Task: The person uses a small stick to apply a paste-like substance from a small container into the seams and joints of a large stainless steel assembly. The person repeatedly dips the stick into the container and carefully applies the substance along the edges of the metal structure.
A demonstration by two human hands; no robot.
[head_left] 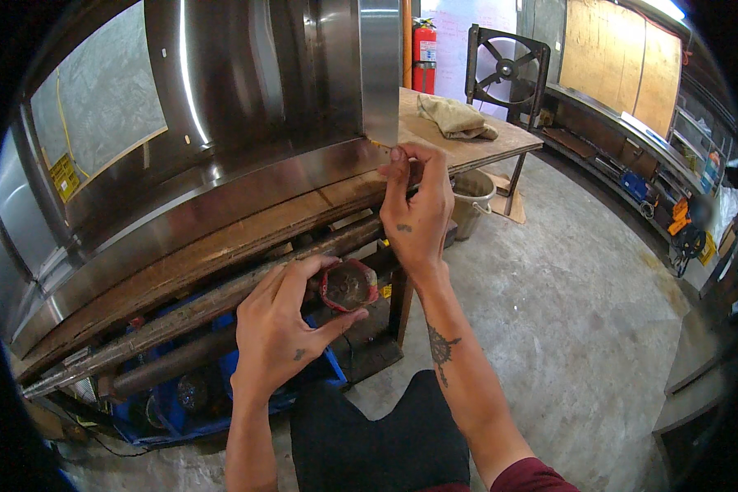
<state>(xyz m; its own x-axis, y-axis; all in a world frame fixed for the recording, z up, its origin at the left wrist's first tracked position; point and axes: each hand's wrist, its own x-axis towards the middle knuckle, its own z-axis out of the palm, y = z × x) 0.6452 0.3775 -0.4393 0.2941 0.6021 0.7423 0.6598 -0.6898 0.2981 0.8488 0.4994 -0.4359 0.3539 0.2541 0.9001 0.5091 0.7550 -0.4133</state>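
Observation:
My left hand (280, 316) is wrapped around a small round container (348, 286) with a ragged red rim and a dark brown inside. Its mouth faces up toward me. At the lower right corner of a large stainless steel panel (303, 170), my right hand (421, 205) has thumb and forefinger pinched together. Whatever they grip, if anything, is too small or hidden to make out. A thin yellow-orange streak (375, 144) shows at the corner beside those fingertips. The steel piece has a rectangular opening at the left and lies along the edge of a wooden workbench (246, 221).
Metal pipes (180, 332) run under the bench edge, above blue bins (328, 369). A beige cloth (455, 117) lies on the wooden tabletop. Beneath it stands a bucket (471, 205). Farther back are a red fire extinguisher (424, 56), a black fan (508, 67) and a long shelf (607, 135).

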